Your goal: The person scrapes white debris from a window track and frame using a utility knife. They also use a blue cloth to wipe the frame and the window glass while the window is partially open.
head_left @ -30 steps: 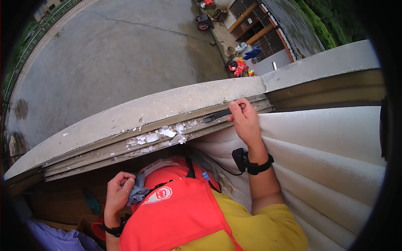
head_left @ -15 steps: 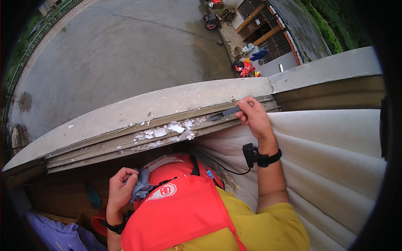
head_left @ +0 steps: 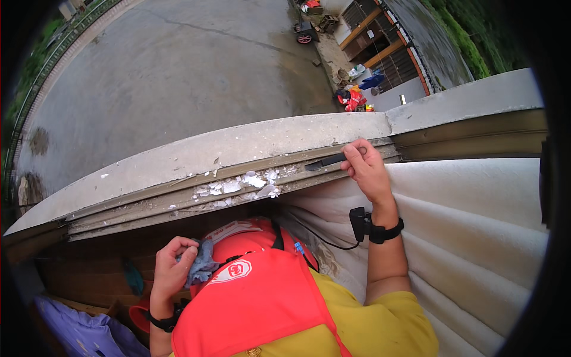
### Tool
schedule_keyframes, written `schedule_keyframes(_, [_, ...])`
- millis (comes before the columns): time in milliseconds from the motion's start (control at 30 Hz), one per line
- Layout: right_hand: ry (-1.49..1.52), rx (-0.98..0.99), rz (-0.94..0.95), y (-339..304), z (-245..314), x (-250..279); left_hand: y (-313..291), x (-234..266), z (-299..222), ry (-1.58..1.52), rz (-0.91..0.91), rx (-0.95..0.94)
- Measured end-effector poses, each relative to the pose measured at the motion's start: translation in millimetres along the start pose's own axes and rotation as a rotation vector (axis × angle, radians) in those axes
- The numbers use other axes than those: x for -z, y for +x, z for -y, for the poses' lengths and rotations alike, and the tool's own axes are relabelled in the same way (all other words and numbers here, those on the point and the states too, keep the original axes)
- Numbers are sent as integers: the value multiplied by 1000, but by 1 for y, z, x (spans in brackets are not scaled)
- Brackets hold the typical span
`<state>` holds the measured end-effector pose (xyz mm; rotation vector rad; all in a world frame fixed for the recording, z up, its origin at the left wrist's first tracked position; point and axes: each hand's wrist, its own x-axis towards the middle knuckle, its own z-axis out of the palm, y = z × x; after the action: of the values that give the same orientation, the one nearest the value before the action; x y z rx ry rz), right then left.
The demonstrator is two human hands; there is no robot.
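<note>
My right hand (head_left: 364, 166) is closed on the handle of a slim dark hand tool (head_left: 326, 162). The tool has a loop at its handle end and a flat dark tip; I cannot tell whether that tip is a brush or a blade. It lies low over the window track (head_left: 238, 178), with its tip at the grooves. Left of the tip, white flakes (head_left: 231, 187) and crumbs are scattered along the track. Near my chest, my left hand (head_left: 172, 268) grips a crumpled blue-grey cloth (head_left: 203, 263), away from the track.
Beyond the track runs a concrete sill (head_left: 267, 137), with a paved yard (head_left: 178, 77) far below. A pale curtain (head_left: 458, 220) hangs at my right. A thin cable (head_left: 321, 238) leads to a wrist-worn device (head_left: 360, 223). Purple fabric (head_left: 89, 327) lies at the lower left.
My right hand has shifted slightly right with the tool, whose angle has turned a little. The view has shifted slightly too. My left hand stays in place with the cloth.
</note>
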<state>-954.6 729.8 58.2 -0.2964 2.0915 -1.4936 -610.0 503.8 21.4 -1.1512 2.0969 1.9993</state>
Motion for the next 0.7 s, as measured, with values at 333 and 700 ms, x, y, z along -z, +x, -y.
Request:
schedule_keyframes(333, [-137,202,101,-9,18,-5,-5,2,-4,21,1,15])
schedule_keyframes(700, [116,-58,127,-9,-2,-53,0,3,-28,139,-70,-65])
